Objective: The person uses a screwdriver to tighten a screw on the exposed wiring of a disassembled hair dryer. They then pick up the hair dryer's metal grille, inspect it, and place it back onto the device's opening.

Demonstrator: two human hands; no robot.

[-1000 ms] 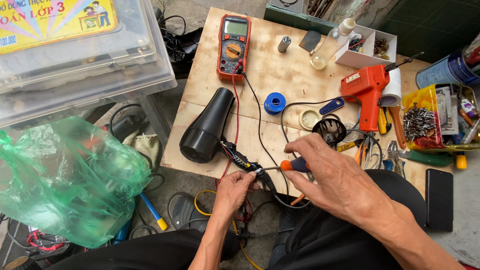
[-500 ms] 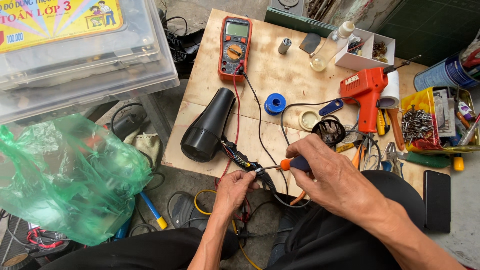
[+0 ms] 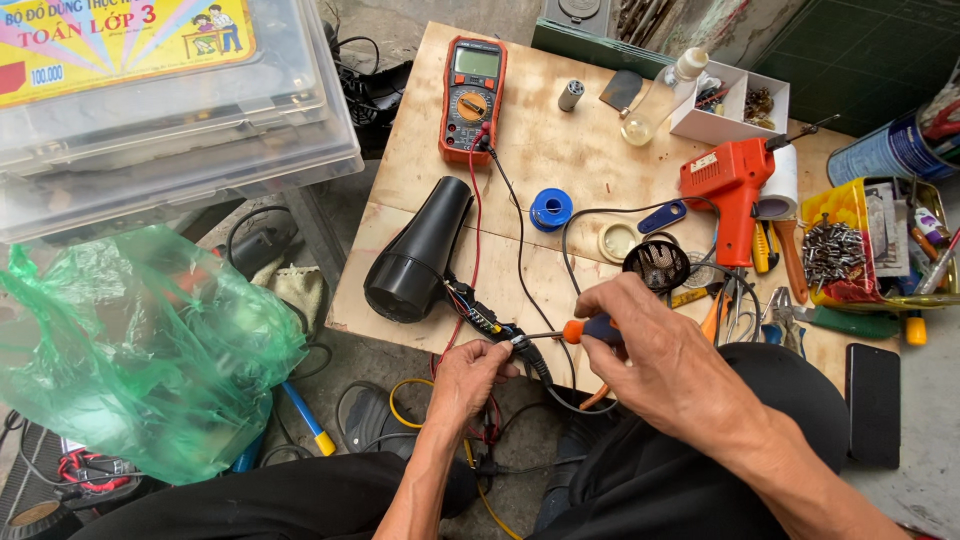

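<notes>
A wooden board (image 3: 560,130) fills the middle of the view as a worktop. At 9 o'clock from it sits a crumpled green bag (image 3: 130,350), and at 10 o'clock a stack of clear plastic boxes (image 3: 170,120). On the board's left half lies a black hair dryer (image 3: 415,255), its mouth pointing to 7 o'clock, with its switch block (image 3: 478,316) and wires pulled out at the near edge. At 12 o'clock from the dryer is an orange multimeter (image 3: 472,98), its red and black leads running down toward the hands. At 3 o'clock stands an orange solder gun (image 3: 728,190); farther right, a yellow tray (image 3: 845,210) of screws, and a black phone (image 3: 873,403) at 5 o'clock. A blue solder spool (image 3: 550,209) lies mid-board.

The right hand (image 3: 670,360) is closed round a screwdriver (image 3: 590,329) with an orange and blue handle, its shaft pointing to 9 o'clock at the cord end. The left hand (image 3: 470,375), at 6 o'clock from the dryer, pinches the black cord (image 3: 530,357) just beside the switch block, fingers together on it, at the board's near edge.
</notes>
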